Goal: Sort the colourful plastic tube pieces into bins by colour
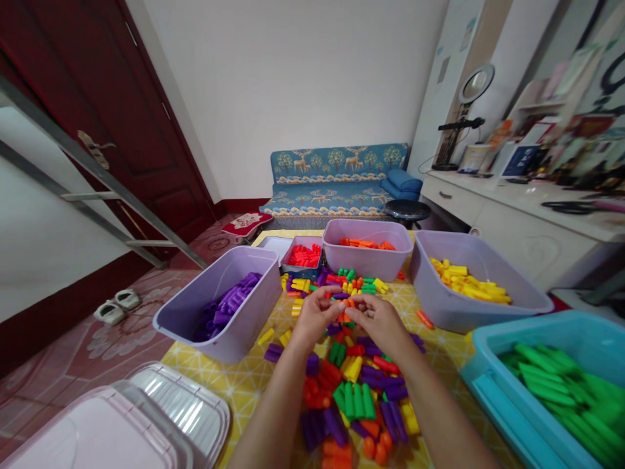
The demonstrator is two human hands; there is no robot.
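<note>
My left hand [317, 316] and my right hand [378, 320] meet above the middle of the table, fingertips pinched on small orange plastic pieces [347, 303]. The fingers partly cover these pieces, so I cannot tell whether they are joined. Below and beyond my hands lies a mixed heap of tube-like plastic pieces. Among them are green pieces [359, 400], purple pieces [322, 426], yellow pieces [351, 369] and red pieces [387, 365].
Around the heap stand a bin of purple pieces [266, 296], a small box of red ones [319, 259], a bin of orange ones [342, 260], a bin of yellow ones [434, 306] and a turquoise bin of green ones [493, 384]. Stacked lids [97, 433] lie front left.
</note>
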